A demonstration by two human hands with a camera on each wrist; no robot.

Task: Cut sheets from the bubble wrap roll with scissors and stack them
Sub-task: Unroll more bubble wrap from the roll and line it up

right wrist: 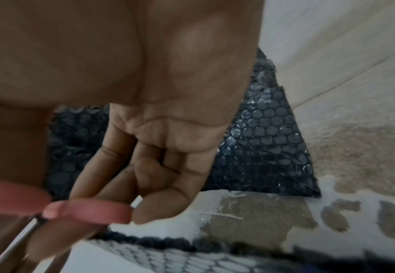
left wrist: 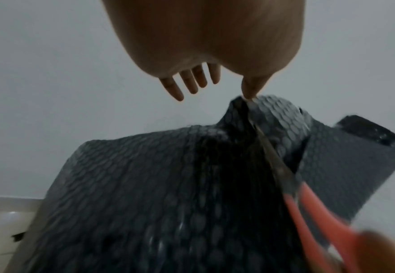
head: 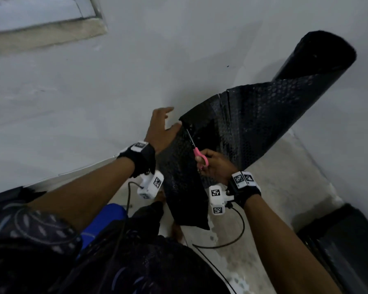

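Observation:
A black bubble wrap roll [head: 319,60] leans against the grey wall at the upper right, and its loose sheet [head: 253,124] spreads down towards me. My right hand [head: 215,164] grips pink-handled scissors [head: 200,155], whose blades sit in a cut running up the sheet. The strip [head: 183,187] left of the cut hangs down in front of me. My left hand [head: 162,126] is at the sheet's top edge with its fingers straight and spread. In the left wrist view the thumb tip [left wrist: 247,92] touches the sheet's top [left wrist: 156,184] just above the scissors [left wrist: 308,208]. The right wrist view shows fingers [right wrist: 159,147] curled through the pink handle [right wrist: 86,210].
A beige, paint-stained floor [head: 274,187] lies below the sheet. A dark flat object [head: 348,240] lies at the lower right. A ledge [head: 45,35] juts from the wall at the upper left. Black cables [head: 232,240] trail from the wrist cameras near my legs.

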